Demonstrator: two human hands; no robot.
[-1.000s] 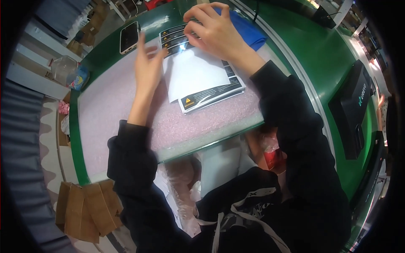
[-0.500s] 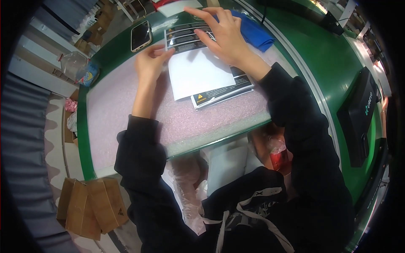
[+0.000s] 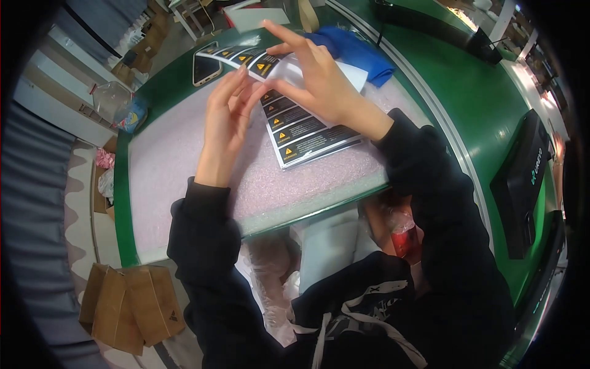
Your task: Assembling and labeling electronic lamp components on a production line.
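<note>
A bent sheet of black warning labels (image 3: 244, 58) with yellow triangles is raised at the far side of the table, its upper strip reaching over the phone's edge. My left hand (image 3: 230, 114) pinches its near edge between thumb and fingers. My right hand (image 3: 329, 86) is over the sheet, index finger stretched out and thumb tip close to the left fingers; its fingers are apart. Below lies a stack of similar label sheets (image 3: 301, 135) on the pink foam-covered pad (image 3: 184, 154). Part of the raised sheet is hidden behind the right hand.
A phone (image 3: 206, 69) lies at the far left, a blue cloth (image 3: 362, 52) beyond my right hand. A clear plastic bottle (image 3: 120, 107) stands at the left edge. A black device (image 3: 522, 184) rests on the green surface at right. A cardboard box (image 3: 132, 307) stands lower left.
The white-backed sheet that lay over the stack has been lifted and bent away, baring the labels underneath. My left hand has moved right, closer to my right hand.
</note>
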